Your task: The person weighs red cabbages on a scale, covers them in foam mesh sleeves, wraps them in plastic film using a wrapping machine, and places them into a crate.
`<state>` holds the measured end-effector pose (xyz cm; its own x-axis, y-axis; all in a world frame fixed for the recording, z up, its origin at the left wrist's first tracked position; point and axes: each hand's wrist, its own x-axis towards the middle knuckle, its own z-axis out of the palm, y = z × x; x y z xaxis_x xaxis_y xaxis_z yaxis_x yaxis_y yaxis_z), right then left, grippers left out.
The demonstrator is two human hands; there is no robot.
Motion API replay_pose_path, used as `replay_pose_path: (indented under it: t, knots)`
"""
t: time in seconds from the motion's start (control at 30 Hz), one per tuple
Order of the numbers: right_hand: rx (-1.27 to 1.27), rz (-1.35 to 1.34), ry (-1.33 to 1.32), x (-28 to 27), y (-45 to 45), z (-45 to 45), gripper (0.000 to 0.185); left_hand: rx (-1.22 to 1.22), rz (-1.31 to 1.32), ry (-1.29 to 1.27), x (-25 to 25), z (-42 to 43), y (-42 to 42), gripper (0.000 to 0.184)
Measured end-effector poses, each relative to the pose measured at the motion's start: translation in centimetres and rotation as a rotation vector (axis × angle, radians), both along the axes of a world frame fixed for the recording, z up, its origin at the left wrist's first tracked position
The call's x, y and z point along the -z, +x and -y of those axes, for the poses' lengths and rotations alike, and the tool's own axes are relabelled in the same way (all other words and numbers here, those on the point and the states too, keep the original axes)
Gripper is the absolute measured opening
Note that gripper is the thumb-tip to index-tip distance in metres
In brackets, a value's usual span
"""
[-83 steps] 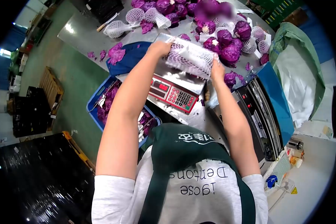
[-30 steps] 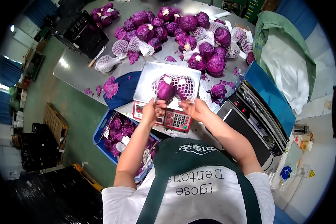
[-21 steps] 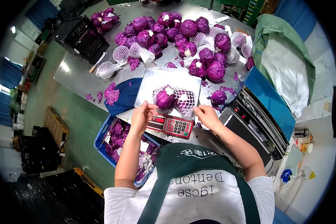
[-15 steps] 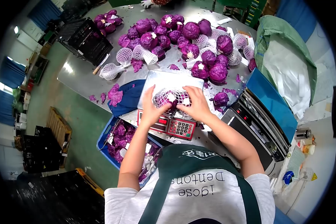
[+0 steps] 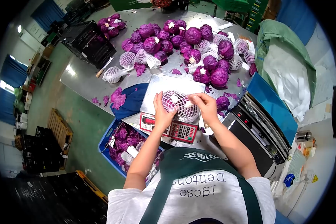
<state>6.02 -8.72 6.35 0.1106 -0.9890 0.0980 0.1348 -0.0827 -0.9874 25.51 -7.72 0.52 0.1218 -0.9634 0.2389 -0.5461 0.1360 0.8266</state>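
Note:
A red cabbage [image 5: 170,98] in a white foam net sleeve [image 5: 188,110] is between my hands, over the metal pan [image 5: 155,86] of a weighing scale. My left hand [image 5: 163,115] curves round the cabbage's left side, thumb across its near side. At the right, my right hand [image 5: 207,106] has its fingertips pinched together on the net. Below the cabbage, the scale's red keypad panel [image 5: 183,131] faces me; its display is partly covered by my left hand.
Several red cabbages [image 5: 152,45] and net sleeves [image 5: 114,74] lie across the steel table. A knife [image 5: 103,68] lies by a black crate [image 5: 86,43]. A blue crate [image 5: 105,145] holds trimmed leaves. At right stand a black machine with a blue lid [image 5: 270,99] and a green sack [image 5: 283,31].
The net now spreads over more of the cabbage and stretches to the right. My right hand has gone from a spread grasp to a pinch on the net; my left hand has shifted right.

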Motion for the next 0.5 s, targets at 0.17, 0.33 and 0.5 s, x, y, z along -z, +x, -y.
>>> replay_pose_path:
  t: [0.17, 0.33, 0.5]
  knots:
    - [0.061, -0.335, 0.111, 7.1, -3.1, 0.1, 0.064, 0.136, -0.199, -0.018, 2.4, -0.5, 2.0, 0.098]
    - [0.021, -0.103, 0.417, 7.2, -0.9, -2.2, 0.078, 0.070, -0.474, -0.074, 4.2, 0.2, 1.0, 0.072]
    - [0.070, 0.004, 0.580, 3.3, 0.1, -4.3, 0.072, 0.009, -0.426, 0.050, 1.2, 1.9, -0.6, 0.055]
